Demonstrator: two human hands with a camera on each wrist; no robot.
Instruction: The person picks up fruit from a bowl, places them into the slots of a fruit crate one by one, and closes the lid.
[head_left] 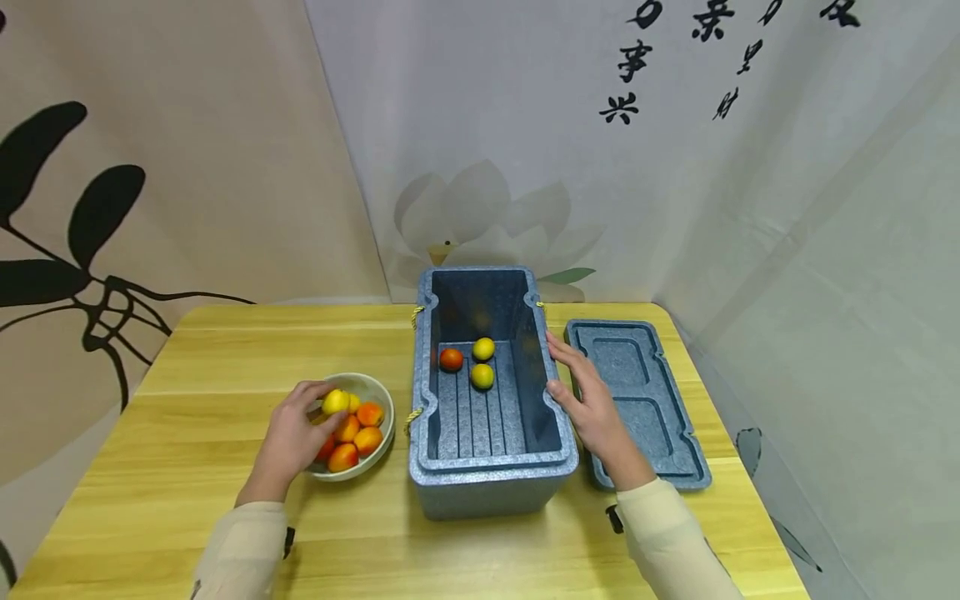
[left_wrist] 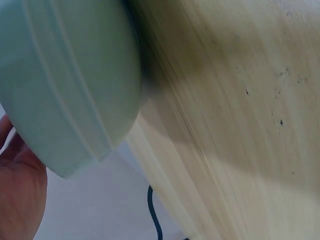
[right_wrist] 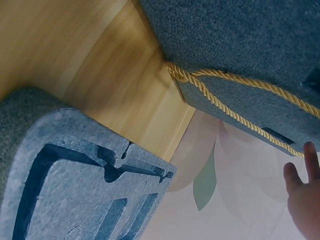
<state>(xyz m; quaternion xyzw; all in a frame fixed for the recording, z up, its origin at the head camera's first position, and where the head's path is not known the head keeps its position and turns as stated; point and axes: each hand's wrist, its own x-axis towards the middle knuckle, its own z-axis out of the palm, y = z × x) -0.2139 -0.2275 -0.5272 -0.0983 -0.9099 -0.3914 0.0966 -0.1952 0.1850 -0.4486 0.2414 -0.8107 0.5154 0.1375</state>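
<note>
**Hands at the bowl and the foam box**

While I watch the head view, I note the left hand (head_left: 294,437) reaching into the pale bowl (head_left: 381,390), fingers curled round a yellow fruit (head_left: 335,402) that sits on top of the orange fruit (head_left: 358,432) heaped there. Bowl stands on the wooden table (head_left: 225,358), just left of the grey-blue foam box (head_left: 487,400). Right hand (head_left: 588,400) lies flat against the box's right rim, fingers straight, gripping nothing. Inside the box, toward its far end: two yellow fruits (head_left: 483,363) and one red fruit (head_left: 451,359), close together on the ribbed floor. Box lid (head_left: 637,400) lies flat on the table just right of the box, inner side up. Printed curtains hang behind the table.

Left wrist view: bowl's outer wall (left_wrist: 65,85) fills the upper left, close up, over the table surface (left_wrist: 240,125). A bit of the palm (left_wrist: 20,195) shows at lower left; I cannot see the fingers or the fruit from here.

Right wrist view: box's outer side (right_wrist: 240,45) overhead, with a yellow rope handle (right_wrist: 235,100) running along it. Lid (right_wrist: 75,175) at lower left, table (right_wrist: 100,70) between them. Fingertips (right_wrist: 305,185) show at right, straight, beside the rope.
</note>
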